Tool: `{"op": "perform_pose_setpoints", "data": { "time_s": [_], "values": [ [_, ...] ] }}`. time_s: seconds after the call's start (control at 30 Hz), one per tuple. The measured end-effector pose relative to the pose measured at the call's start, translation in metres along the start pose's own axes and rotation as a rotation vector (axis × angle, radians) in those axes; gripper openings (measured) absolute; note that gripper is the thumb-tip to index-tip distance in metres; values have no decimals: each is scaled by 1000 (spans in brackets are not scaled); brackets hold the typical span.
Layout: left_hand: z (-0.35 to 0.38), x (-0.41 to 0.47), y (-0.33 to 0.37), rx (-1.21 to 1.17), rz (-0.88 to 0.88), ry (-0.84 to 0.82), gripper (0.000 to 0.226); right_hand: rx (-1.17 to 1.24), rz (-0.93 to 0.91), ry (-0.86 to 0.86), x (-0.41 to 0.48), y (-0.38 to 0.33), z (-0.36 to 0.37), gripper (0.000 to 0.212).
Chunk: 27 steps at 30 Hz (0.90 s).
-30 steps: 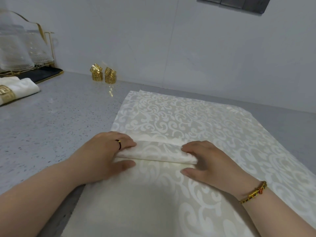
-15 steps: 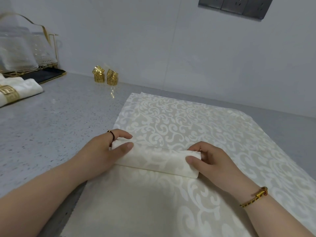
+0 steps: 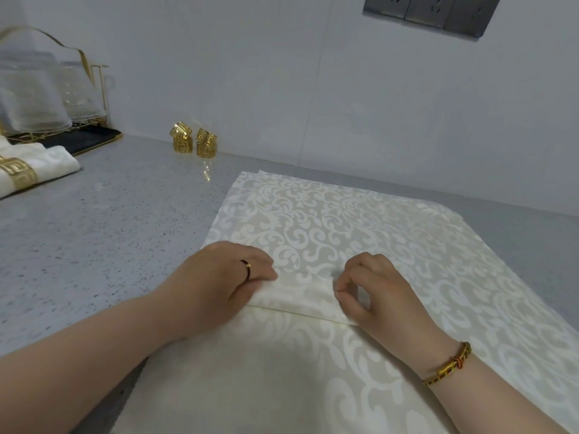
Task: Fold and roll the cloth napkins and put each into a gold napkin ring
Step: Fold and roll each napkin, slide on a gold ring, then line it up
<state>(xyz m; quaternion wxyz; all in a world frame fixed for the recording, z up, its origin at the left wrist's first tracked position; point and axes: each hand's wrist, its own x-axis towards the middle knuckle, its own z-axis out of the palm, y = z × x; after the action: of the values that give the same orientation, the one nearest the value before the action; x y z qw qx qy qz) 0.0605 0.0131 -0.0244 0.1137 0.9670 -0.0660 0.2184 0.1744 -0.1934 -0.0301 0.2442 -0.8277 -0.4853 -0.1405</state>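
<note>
A half-rolled cloth napkin lies on a damask cloth on the worktop, left hand gripping one end, right hand pinching the other. Soft, light and likely slippery, it probably needs holding at both ends; gold napkin rings stand well behind.

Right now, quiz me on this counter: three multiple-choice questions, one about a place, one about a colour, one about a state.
1. Where are the loose gold rings? A on the floor; B by the wall; C on a shelf.
2. What colour is the counter? A black; B brown; C speckled grey.
3. The napkin roll is: A rolled, no ring on it; B spread flat; C inside a ring.
Answers: B, they stand at the wall's foot; C, its bare top shows grey; A, the left hand and right hand grip a ringless roll.
</note>
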Motion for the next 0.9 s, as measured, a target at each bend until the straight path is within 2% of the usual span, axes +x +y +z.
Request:
{"op": "perform_pose_setpoints", "data": {
  "time_s": [0.07,0.13,0.27,0.33,0.43,0.57,0.7,0.77,0.83,0.9],
  "values": [
    [2,6,5,-33,-39,-145,74,-28,-34,-9,0,0,-1,18],
    [7,15,6,-31,-22,-235,85,-36,-46,-60,0,-1,-5,22],
    [20,27,12,-158,-15,-243,73,-67,-88,-202,-3,0,-11,47],
    [22,27,13,-200,-29,-224,72,-111,-129,-195,-4,3,-12,42],
    [23,25,14,-218,-40,-230,75,-100,-143,-191,-5,5,-15,21],
    [23,25,13,-257,-45,-197,73,92,6,-255,0,4,-15,13],
    [24,25,15,-242,-53,-186,75,311,209,-458,15,7,-23,26],
    [25,26,15,-241,-69,-181,74,354,252,-548,27,11,-28,30],
    [26,26,14,-229,-79,-178,75,331,278,-555,35,10,-28,28],
    [26,26,15,-206,-83,-164,77,334,300,-494,34,9,-24,19]
  ]
}}
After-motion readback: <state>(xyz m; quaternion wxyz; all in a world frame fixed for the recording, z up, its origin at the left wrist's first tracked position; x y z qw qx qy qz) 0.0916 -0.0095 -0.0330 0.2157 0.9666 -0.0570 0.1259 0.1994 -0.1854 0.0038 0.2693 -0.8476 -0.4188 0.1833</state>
